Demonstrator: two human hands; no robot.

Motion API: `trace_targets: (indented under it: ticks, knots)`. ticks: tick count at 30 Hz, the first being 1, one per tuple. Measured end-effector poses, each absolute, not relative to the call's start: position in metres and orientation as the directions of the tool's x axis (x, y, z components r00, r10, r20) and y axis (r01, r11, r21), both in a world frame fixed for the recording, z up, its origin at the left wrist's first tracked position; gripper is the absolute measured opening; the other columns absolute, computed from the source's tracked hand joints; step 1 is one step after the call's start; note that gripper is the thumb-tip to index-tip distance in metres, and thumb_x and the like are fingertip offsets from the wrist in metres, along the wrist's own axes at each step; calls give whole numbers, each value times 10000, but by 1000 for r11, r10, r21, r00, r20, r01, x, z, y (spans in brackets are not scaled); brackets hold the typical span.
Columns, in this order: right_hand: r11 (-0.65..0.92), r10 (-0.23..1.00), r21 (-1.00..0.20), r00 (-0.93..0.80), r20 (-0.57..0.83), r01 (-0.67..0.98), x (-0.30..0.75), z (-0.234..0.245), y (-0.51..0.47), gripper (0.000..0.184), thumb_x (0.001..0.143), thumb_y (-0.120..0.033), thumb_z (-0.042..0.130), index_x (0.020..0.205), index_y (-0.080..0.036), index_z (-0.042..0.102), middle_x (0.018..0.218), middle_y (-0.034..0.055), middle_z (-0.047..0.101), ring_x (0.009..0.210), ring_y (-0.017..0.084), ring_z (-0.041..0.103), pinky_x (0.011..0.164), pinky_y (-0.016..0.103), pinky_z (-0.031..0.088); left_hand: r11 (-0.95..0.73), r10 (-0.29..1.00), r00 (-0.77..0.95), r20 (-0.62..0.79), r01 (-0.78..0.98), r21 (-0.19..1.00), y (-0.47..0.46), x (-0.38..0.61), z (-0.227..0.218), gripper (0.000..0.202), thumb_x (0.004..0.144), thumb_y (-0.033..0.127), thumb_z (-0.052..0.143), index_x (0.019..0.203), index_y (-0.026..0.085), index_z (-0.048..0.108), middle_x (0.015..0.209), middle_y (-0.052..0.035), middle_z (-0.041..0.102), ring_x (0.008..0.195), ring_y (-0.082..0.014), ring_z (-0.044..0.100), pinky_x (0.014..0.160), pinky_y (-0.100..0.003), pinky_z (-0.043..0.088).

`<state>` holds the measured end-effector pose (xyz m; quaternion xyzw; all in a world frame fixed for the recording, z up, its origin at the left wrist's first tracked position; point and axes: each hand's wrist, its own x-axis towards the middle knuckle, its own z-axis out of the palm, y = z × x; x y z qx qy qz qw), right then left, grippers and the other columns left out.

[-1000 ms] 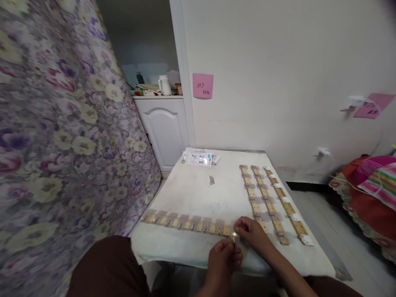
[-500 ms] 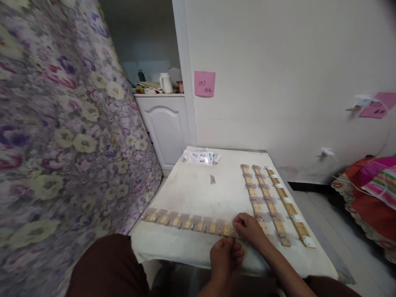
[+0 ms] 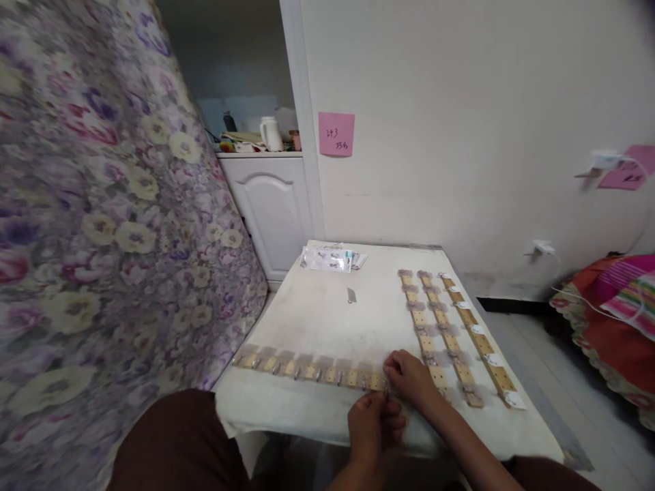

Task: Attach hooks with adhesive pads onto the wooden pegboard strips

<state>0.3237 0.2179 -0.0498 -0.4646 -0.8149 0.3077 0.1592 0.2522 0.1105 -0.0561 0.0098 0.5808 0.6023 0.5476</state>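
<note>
A wooden strip (image 3: pixel 353 376) with holes lies across the front of the table, carrying a row of small metal pieces and translucent grey-mauve flaps. At its right end my left hand (image 3: pixel 369 424) is closed in a pinch just below the front edge, where a small metal piece partly shows at the fingertips. My right hand (image 3: pixel 410 376) is closed too, with thumb and finger pressed together at the strip's far edge above the left hand. What my right fingers hold is hidden.
Right of my hands lie two similar strips (image 3: pixel 450 341) and a third strip (image 3: pixel 481 346) with white tags. A small grey piece (image 3: pixel 351 295) rests mid-table; clear packets (image 3: pixel 330 259) lie at the back. A floral curtain (image 3: pixel 138 204) hangs left, the wall stands behind.
The view has shifted slightly. Both hands stay at the strip's right end in nearly the same pinch.
</note>
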Motion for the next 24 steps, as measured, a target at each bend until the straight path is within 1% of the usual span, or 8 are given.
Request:
trace_targets:
  ticks: [10, 18, 24]
  knots:
    - [406, 850, -623, -527, -11, 669, 325, -57, 218, 135, 782, -235, 479, 765, -195, 607, 793, 32, 626, 753, 156, 559, 669, 240, 360, 298, 651, -423, -630, -621, 725, 113, 252, -55, 163, 718, 329, 565, 732, 168, 539, 573, 3, 627, 424, -113, 567, 426, -223, 383]
    - [404, 859, -602, -512, -9, 689, 326, -55, 215, 124, 782, -227, 477, 785, -203, 598, 805, 32, 630, 735, 155, 564, 654, 242, 353, 317, 637, -420, -646, -621, 717, 116, 252, -56, 135, 721, 303, 560, 713, 172, 533, 546, 4, 621, 398, -121, 557, 405, -227, 370]
    - [416, 831, -640, -556, -21, 646, 331, -52, 215, 148, 774, -252, 506, 860, -198, 614, 829, 36, 635, 749, 159, 562, 668, 242, 372, 311, 633, -428, -645, -622, 718, 116, 253, -55, 128, 720, 297, 553, 699, 173, 530, 533, 10, 616, 394, -112, 550, 408, -217, 371]
